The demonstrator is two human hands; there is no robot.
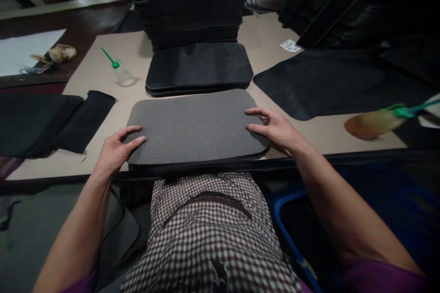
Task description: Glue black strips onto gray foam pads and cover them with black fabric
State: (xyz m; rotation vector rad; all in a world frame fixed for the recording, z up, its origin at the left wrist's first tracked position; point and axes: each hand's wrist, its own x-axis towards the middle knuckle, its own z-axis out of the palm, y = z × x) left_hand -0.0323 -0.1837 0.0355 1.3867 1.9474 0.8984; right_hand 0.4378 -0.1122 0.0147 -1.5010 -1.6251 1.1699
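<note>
A grey rounded rectangular panel lies at the table's front edge, on top of dark material that shows along its near side. My left hand grips the panel's left edge, thumb and forefinger on the upper face. At the opposite end, my right hand holds the right edge the same way. The other fingertips of both hands are hidden at or below the rim. Just behind the panel is a low stack of black panels with similar rounded corners.
A tall pile of black pieces rises at the back. Left stands a clear squeeze bottle with a green spout; right, an amber-filled one. Black sheets cover the right side, and folded black cloth lies left. A paper label sits behind.
</note>
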